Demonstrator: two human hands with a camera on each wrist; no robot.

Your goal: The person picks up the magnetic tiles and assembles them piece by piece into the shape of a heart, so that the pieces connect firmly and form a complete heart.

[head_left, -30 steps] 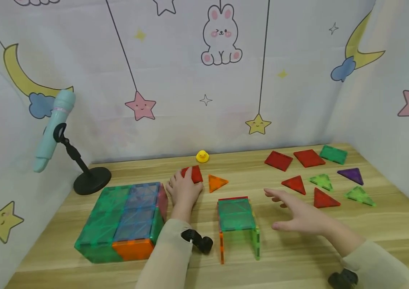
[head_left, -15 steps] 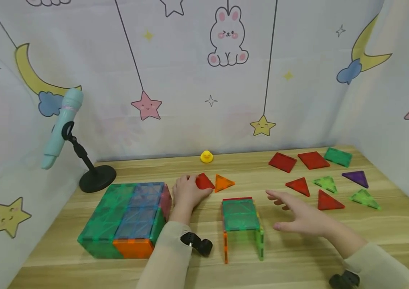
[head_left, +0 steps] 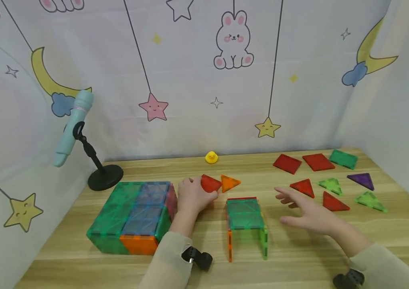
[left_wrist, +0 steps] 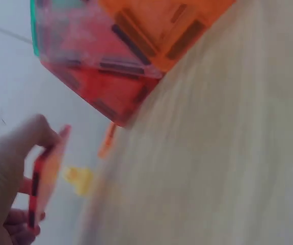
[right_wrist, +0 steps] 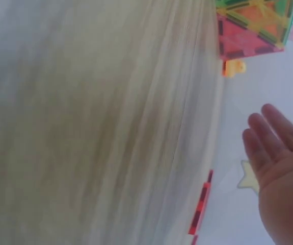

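Teal microphone (head_left: 71, 131) on black stand (head_left: 105, 177); yellow duck (head_left: 211, 157).

Play corner, by the look of it: pale cloth (head_left: 190, 138) printed with a bunny (head_left: 233, 42), moons (head_left: 41, 72) and stars (head_left: 154, 107) backs a wood-grain table (head_left: 298, 261). On top, a toy duck (head_left: 211, 157), coloured tiles (head_left: 318, 161), a mic (head_left: 74, 127) on its stand (head_left: 105, 177). Home or studio, cannot tell.

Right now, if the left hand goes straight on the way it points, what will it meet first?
Most likely the yellow duck, near the back edge of the table. The red tile that the left hand holds might brush the orange triangle on the way; height and depth are unclear.
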